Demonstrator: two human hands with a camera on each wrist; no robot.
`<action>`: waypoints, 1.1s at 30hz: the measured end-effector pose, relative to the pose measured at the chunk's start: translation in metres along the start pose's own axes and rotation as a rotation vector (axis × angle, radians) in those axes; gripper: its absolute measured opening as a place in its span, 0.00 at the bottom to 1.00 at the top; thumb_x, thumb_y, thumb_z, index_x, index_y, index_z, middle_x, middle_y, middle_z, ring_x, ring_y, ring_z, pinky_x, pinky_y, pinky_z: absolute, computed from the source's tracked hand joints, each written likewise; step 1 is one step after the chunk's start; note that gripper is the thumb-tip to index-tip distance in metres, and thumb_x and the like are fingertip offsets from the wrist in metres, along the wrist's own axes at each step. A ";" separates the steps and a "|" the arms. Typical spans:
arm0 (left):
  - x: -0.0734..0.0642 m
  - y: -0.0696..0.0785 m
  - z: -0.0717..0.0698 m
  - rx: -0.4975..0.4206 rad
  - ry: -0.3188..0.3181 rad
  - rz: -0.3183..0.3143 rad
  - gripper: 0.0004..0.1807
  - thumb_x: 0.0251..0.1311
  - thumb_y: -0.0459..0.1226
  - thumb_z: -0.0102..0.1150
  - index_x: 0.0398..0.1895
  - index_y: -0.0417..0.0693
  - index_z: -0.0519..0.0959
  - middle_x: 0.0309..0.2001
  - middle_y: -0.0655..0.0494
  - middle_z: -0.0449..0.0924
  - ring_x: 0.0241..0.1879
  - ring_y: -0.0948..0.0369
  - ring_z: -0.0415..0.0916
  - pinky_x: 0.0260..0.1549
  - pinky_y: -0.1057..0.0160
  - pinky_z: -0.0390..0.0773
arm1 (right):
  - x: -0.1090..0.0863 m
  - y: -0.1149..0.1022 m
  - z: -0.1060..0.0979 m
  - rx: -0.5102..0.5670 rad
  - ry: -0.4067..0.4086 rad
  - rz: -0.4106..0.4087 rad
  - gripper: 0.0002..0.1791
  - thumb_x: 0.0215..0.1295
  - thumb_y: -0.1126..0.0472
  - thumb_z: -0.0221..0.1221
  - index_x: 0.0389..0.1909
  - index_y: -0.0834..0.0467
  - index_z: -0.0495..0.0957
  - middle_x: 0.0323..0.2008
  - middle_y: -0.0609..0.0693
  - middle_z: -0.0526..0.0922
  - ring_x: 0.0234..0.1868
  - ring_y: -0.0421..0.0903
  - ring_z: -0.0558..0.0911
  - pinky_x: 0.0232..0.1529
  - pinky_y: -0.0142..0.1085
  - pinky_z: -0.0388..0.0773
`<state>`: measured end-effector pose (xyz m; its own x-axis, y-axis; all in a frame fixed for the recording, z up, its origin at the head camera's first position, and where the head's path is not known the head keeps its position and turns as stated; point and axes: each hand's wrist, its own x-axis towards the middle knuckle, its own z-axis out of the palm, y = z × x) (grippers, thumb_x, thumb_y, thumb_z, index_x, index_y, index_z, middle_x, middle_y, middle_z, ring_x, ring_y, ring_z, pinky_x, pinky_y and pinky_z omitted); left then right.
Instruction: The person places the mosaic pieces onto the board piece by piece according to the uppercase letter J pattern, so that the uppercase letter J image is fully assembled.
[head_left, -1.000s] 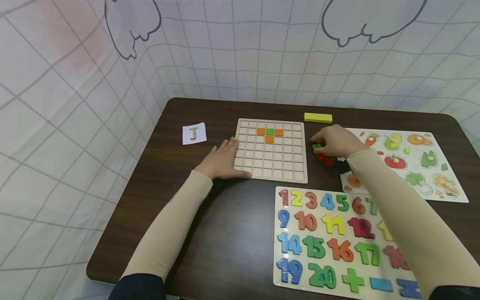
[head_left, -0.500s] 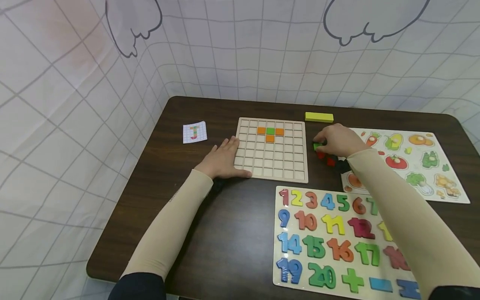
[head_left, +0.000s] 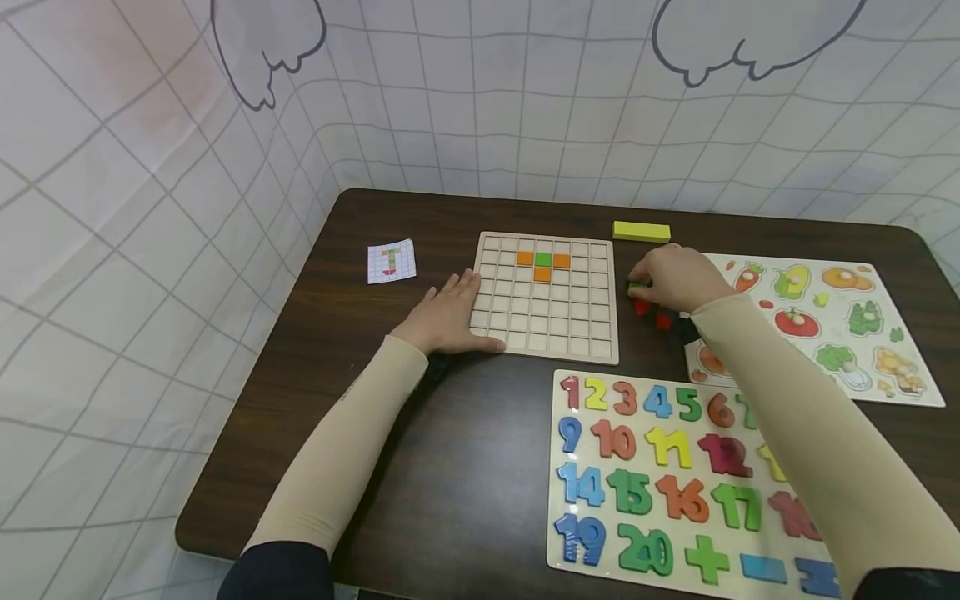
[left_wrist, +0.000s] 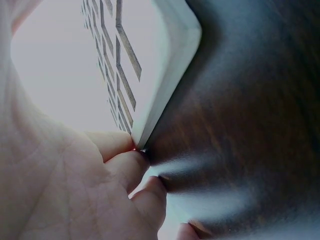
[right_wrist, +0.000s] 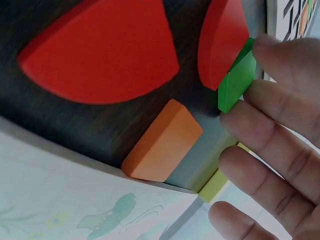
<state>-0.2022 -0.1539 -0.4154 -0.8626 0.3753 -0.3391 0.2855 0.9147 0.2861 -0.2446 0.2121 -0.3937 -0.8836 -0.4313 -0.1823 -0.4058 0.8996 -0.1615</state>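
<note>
My left hand (head_left: 442, 318) lies spread at the left edge of a pale wooden grid board (head_left: 543, 325), fingertips against its side and thumb at its front edge. Set into the board are a green square (head_left: 543, 259) and several orange squares (head_left: 542, 274). To the right of the board, my right hand (head_left: 682, 277) pinches a small green block (right_wrist: 237, 82) between thumb and fingertips. Beside that block in the right wrist view lie a red piece (right_wrist: 222, 45), a larger red quarter-round piece (right_wrist: 105, 55) and an orange block (right_wrist: 162, 142).
A small card with a coloured pattern (head_left: 391, 262) lies left of the board. Behind it to the right is a yellow bar (head_left: 641, 232). A vegetable picture board (head_left: 817, 300) sits under the right forearm, and a number puzzle board (head_left: 637, 521) is in front.
The right hand stays among the coloured pieces, its fingers drawing slightly closer over the green block. The left hand keeps its place; the head view shifts a little.
</note>
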 end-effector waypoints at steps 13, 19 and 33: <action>0.001 0.001 0.000 -0.004 0.000 0.007 0.69 0.53 0.72 0.64 0.85 0.43 0.42 0.86 0.46 0.39 0.86 0.47 0.40 0.81 0.39 0.49 | 0.005 -0.001 0.003 -0.007 0.001 0.016 0.18 0.65 0.57 0.69 0.54 0.59 0.88 0.52 0.58 0.90 0.48 0.57 0.88 0.54 0.57 0.83; 0.000 0.000 0.000 0.001 -0.005 0.006 0.70 0.53 0.72 0.64 0.85 0.43 0.42 0.86 0.46 0.39 0.86 0.47 0.40 0.81 0.39 0.49 | 0.010 -0.013 0.006 0.044 0.105 -0.019 0.16 0.64 0.58 0.69 0.51 0.58 0.89 0.51 0.57 0.89 0.43 0.53 0.86 0.47 0.53 0.83; 0.001 0.000 0.000 0.010 0.001 0.002 0.70 0.53 0.73 0.63 0.85 0.44 0.41 0.86 0.46 0.39 0.86 0.47 0.40 0.82 0.39 0.49 | 0.040 -0.062 0.012 0.084 0.127 -0.093 0.17 0.64 0.55 0.69 0.50 0.57 0.90 0.52 0.56 0.90 0.57 0.58 0.83 0.66 0.57 0.75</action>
<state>-0.2033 -0.1536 -0.4161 -0.8626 0.3771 -0.3372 0.2916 0.9153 0.2778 -0.2517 0.1386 -0.4021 -0.8679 -0.4951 -0.0401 -0.4705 0.8453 -0.2534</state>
